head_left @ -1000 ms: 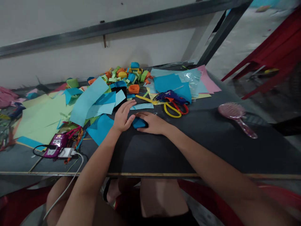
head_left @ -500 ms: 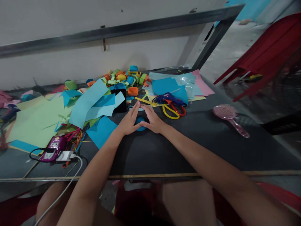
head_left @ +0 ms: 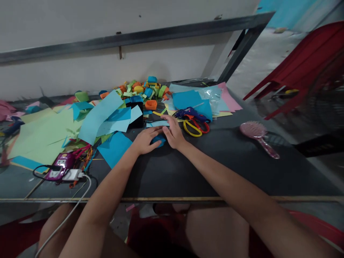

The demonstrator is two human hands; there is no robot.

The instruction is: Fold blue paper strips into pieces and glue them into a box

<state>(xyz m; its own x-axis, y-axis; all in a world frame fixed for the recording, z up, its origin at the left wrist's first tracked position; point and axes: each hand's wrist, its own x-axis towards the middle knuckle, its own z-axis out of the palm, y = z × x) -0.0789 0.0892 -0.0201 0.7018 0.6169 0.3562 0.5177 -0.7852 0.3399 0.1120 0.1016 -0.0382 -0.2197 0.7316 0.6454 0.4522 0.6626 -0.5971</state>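
A small blue paper piece [head_left: 161, 140] is on the dark tabletop, partly covered by my hands, so its full shape is hidden. My left hand [head_left: 146, 141] curves around it from the left, fingers over its far side and thumb along its near side. On the right, my right hand [head_left: 174, 134] is held with fingers stretched out and thumb apart, its thumb close to the left fingertips. Just beyond the hands lie a pale blue paper strip [head_left: 157, 123] and a narrow yellow strip [head_left: 158, 113].
Scissors with yellow and red handles [head_left: 192, 129] and a blue glue gun [head_left: 192, 114] lie to the right. Farther right is a pink hairbrush [head_left: 256, 132]. Folded paper pieces [head_left: 138, 89] are heaped behind. Loose paper sheets [head_left: 45, 132] and a purple power socket [head_left: 62, 166] occupy the left.
My right hand has tilted upward and its thumb has come off the near side of the blue paper piece. More of that piece shows. The left hand stays around it.
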